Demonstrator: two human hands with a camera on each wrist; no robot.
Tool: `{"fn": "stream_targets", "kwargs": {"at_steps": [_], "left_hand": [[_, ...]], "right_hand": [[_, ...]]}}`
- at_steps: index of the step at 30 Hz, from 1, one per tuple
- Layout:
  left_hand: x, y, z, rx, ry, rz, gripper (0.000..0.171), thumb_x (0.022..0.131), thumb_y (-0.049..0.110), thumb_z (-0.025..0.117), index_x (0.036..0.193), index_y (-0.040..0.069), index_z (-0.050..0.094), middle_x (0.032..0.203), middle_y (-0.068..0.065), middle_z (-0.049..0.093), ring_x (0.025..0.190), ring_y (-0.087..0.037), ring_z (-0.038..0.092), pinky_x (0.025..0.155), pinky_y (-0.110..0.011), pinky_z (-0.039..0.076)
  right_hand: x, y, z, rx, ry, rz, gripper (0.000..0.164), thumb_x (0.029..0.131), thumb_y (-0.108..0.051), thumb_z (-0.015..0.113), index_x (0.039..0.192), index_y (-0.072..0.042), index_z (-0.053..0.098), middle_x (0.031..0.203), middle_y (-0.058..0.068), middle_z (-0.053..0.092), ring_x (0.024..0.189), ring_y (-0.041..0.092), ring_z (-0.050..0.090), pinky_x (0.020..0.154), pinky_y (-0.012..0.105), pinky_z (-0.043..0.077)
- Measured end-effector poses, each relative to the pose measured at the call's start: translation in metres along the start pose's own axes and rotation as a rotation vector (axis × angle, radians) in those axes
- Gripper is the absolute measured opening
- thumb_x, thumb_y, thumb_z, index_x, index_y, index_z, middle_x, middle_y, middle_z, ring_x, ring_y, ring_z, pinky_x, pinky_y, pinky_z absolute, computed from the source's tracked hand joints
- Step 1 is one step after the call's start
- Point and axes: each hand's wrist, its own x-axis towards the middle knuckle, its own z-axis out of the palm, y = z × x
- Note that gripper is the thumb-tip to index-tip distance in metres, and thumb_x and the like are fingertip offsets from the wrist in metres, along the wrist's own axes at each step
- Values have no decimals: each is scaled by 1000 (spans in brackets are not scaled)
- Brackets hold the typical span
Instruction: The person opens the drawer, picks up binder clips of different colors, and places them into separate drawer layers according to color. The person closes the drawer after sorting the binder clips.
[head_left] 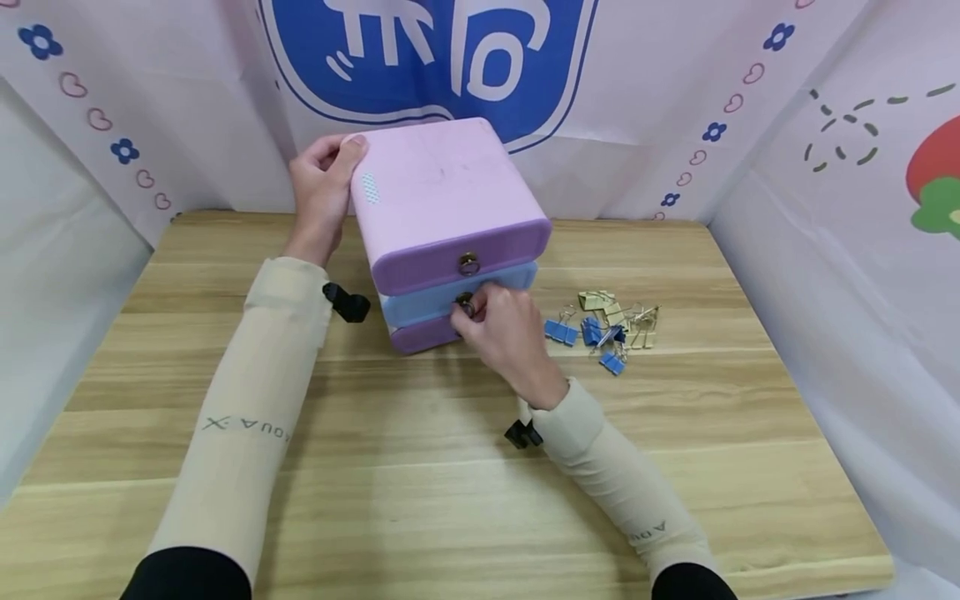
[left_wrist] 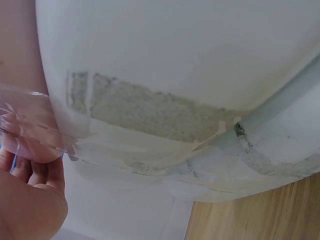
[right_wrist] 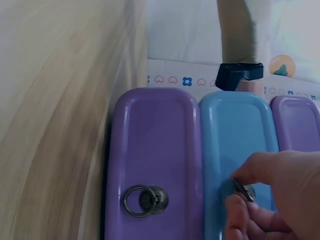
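Note:
A small three-tier drawer box with a pink top stands toward the back of the table. My left hand grips its back left corner, thumb on the top edge and fingers behind. Clear tape runs along the box side by that hand in the left wrist view. With thumb and fingers, my right hand pinches the ring pull of the blue middle drawer. That drawer sits between two purple ones; the bottom purple drawer has its own ring pull hanging loose.
Right of the box lies a small pile of binder clips, some blue and some yellowish. The wooden table meets a white printed cloth at the back and sides.

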Motion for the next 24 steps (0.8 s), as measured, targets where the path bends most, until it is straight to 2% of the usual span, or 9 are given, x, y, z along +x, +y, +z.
{"fn": "stream_targets", "kwargs": {"at_steps": [6,11,17,24], "left_hand": [[0,0,1,1,8,13,17,94,25,80,106,12,79,92,3,70,80,-9,62,70,-20,52],[-1,0,1,-8,0,12,16,95,24,80,105,12,79,92,3,70,79,-9,63,70,-20,52],[-1,-2,1,-3,2,18,16,95,25,80,105,12,79,93,3,70,79,-9,63,70,-20,52],[-1,-2,1,-2,0,9,17,95,25,80,106,12,79,93,3,70,80,-9,63,71,-20,53]], "right_hand": [[1,5,-4,131,-75,-19,35,100,-19,73,67,-8,68,56,1,59,46,8,46,44,22,34],[0,9,-9,217,-147,-3,35,104,-21,69,73,-3,73,60,1,63,47,10,49,45,23,35],[-4,9,-17,223,-203,31,31,104,-24,69,81,-5,78,70,6,73,52,10,54,47,23,38],[-15,10,-25,228,-240,63,29,105,-24,68,79,-12,76,71,7,73,51,9,53,46,22,39]]}}
